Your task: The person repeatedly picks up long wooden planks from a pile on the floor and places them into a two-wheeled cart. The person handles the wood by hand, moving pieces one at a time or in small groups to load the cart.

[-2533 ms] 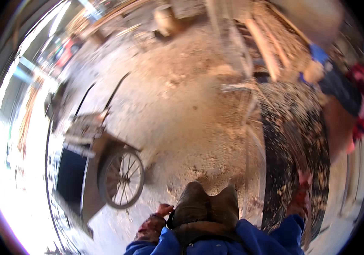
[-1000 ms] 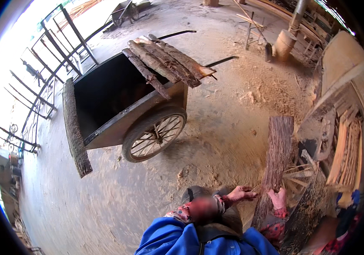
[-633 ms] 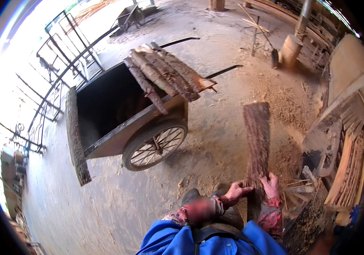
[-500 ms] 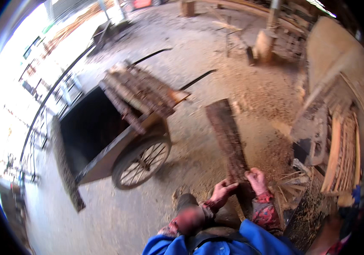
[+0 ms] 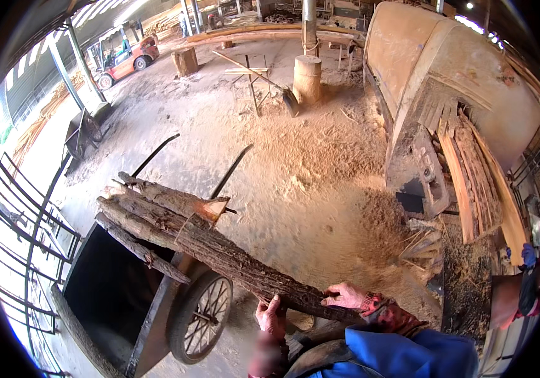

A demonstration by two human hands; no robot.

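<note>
A long slab of wood with rough dark bark (image 5: 251, 264) lies across both of my hands, its far end over the stacked slabs on the cart. My left hand (image 5: 272, 317) grips its lower edge, thumb up against the bark. Nearer to me, my right hand (image 5: 344, 295) is closed over its near end. To the left stands a two-wheeled handcart (image 5: 159, 315) with a dark, deep box and a spoked wheel (image 5: 202, 318). Several bark-covered slabs (image 5: 141, 217) rest across its rim. Whether the held slab touches them I cannot tell.
At the right, a large tan machine (image 5: 421, 75) has sawn boards (image 5: 471, 176) coming out of it. A co-worker's blue-gloved hand (image 5: 527, 254) is beside them. Sawdust (image 5: 320, 164) covers the floor. A shovel (image 5: 290, 101) leans near a stump (image 5: 307, 79); a red forklift (image 5: 125, 60) stands far left.
The held slab has swung left, from pointing ahead to lying over the cart's stack. Both hands have moved with it, still holding on. My view has turned right and shows more of the far yard.
</note>
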